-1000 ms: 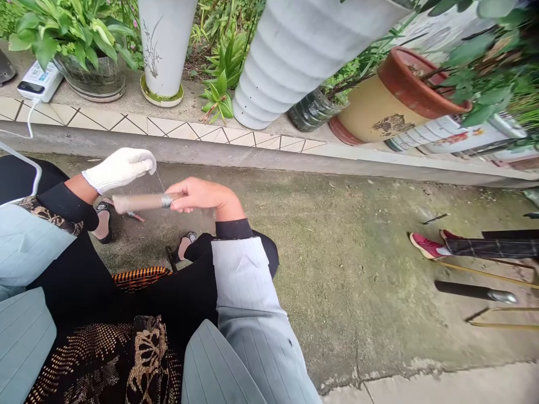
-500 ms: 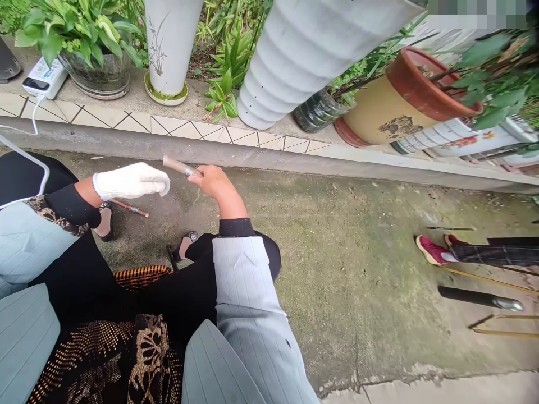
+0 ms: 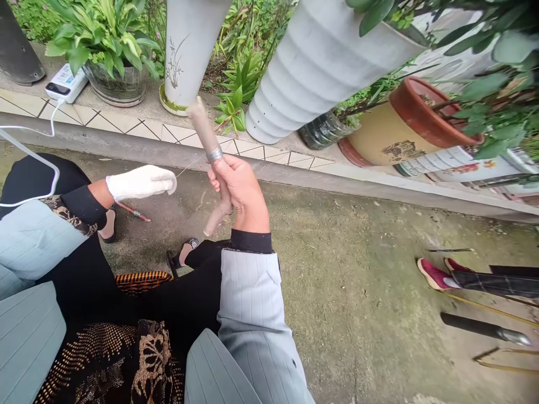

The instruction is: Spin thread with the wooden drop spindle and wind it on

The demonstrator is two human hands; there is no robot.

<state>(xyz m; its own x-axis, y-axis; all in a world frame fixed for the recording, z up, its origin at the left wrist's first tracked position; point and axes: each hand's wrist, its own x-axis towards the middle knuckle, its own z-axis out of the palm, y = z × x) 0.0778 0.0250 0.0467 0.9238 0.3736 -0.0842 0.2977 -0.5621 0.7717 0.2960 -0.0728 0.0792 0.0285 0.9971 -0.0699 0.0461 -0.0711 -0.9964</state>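
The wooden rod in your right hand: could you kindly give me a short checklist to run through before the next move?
1. Right hand on the wooden rod: ok, wrapped round it just below the metal band.
2. Metal band: ok, seated on the rod.
3. Thin thread between the white-gloved left hand and the rod: cannot tell how taut it is.
4. Rod tip near the white planter: cannot tell the gap from this view.
5. White cable: not ok, it loops beside the left arm and might snag.
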